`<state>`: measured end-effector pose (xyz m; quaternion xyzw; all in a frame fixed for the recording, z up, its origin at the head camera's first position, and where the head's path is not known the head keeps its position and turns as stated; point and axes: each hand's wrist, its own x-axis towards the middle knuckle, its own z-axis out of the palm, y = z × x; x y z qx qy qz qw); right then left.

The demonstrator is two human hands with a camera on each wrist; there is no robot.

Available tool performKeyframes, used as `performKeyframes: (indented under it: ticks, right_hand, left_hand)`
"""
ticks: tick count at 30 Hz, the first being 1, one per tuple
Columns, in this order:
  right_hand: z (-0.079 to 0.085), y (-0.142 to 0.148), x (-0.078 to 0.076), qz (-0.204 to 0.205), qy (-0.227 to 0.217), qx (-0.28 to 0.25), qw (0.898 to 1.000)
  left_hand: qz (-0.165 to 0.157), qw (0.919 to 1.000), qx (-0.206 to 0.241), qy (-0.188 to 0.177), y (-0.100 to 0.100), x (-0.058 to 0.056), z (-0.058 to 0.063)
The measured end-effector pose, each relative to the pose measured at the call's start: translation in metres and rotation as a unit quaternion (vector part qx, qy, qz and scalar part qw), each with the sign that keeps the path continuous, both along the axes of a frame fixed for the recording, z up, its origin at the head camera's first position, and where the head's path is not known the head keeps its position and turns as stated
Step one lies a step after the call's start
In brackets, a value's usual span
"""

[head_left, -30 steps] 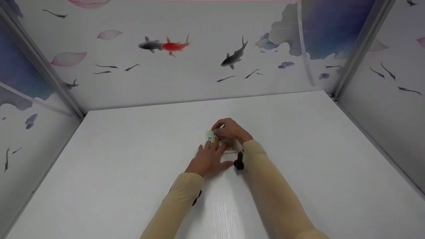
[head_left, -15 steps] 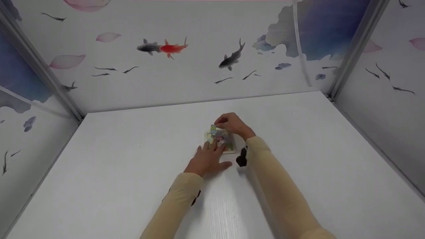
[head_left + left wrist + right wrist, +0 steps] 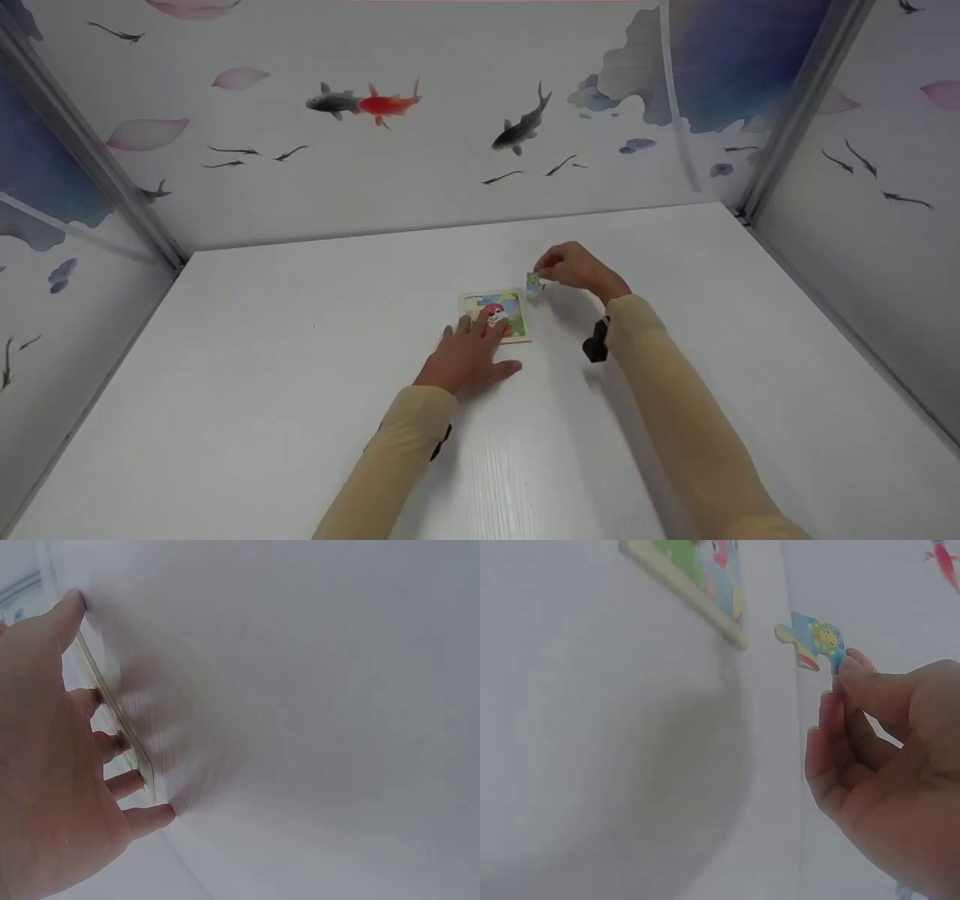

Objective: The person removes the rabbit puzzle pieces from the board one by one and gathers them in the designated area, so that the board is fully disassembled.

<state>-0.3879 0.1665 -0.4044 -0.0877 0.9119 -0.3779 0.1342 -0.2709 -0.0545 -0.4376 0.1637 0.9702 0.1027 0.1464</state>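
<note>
A small framed jigsaw puzzle [image 3: 514,319] with a cartoon picture lies flat on the table. My left hand [image 3: 466,356] rests on its near side with fingers spread, the fingertips on the picture and the thumb on the tabletop; the left wrist view shows the puzzle's edge [image 3: 112,701] under the fingers. My right hand [image 3: 576,268] pinches a jigsaw piece [image 3: 817,641] between thumb and forefinger, above the table and apart from the puzzle. That piece is blue with a yellow sun-like face. The upper left of the picture is partly hard to make out.
The white table [image 3: 262,375] spreads around the hands. A back wall [image 3: 450,187] with painted fish and side walls enclose it. A black device [image 3: 596,343] sits on the right wrist.
My right hand has lifted the jigsaw piece off the puzzle's upper left and carried it right, beyond the far right corner. The left hand has stayed on the puzzle.
</note>
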Motion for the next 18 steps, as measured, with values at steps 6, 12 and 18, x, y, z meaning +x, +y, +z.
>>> performKeyframes:
  ticks: [6,12,18]
  right_hand:
    - [-0.009,0.022,-0.002,-0.008,-0.033,0.029,0.999]
    - [-0.017,0.024,0.000,-0.024,-0.026,0.049,0.998]
    - [-0.023,0.024,0.003,-0.045,-0.007,0.067,0.997]
  left_hand:
    - [0.007,0.9999,0.005,-0.006,-0.001,0.001,0.002]
    - [0.007,1.0000,0.006,-0.001,0.000,0.001,0.001]
    - [-0.002,1.0000,0.002,0.003,0.001,0.001,0.002]
